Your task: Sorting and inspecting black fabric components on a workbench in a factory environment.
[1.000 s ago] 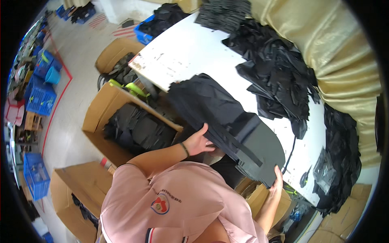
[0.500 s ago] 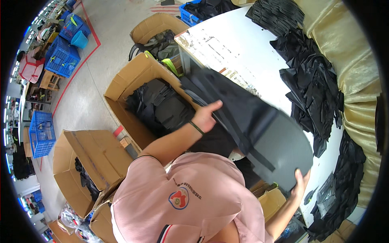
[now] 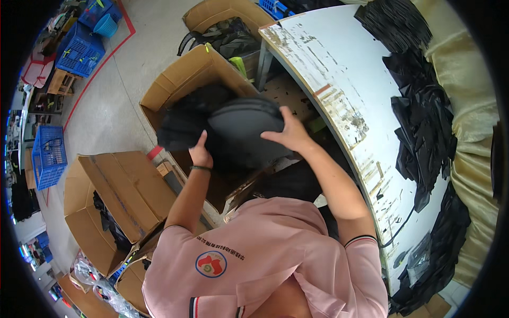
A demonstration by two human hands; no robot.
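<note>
Watching from afar, I see the white worktop (image 3: 331, 58) filling most of the right side, its paint worn along the left edge. Just beside that edge, near the far left corner, stands an open carton (image 3: 177, 77). Crumpled black fabric (image 3: 427, 127) lies along the worktop's right edge. The stack of black panels (image 3: 246, 130) is off the worktop, over the carton's mouth; blur keeps me from telling whether it touches anything inside.

I read both hands as grasping the stack. The right hand (image 3: 283, 124) pinches its rounded end, thumb on the upper face; the left hand (image 3: 201, 153) supports the near side, thumb up, its fingers hidden from me.

With the softer left part drooping, I judge that layers could slide apart if either grip loosens, or fold if that part catches the carton's wall. Smallest of all, a thin black cord (image 3: 400, 231) crosses toward the worktop's left edge near the right sleeve (image 3: 360, 241); an elbow swung outward could snag it.
</note>
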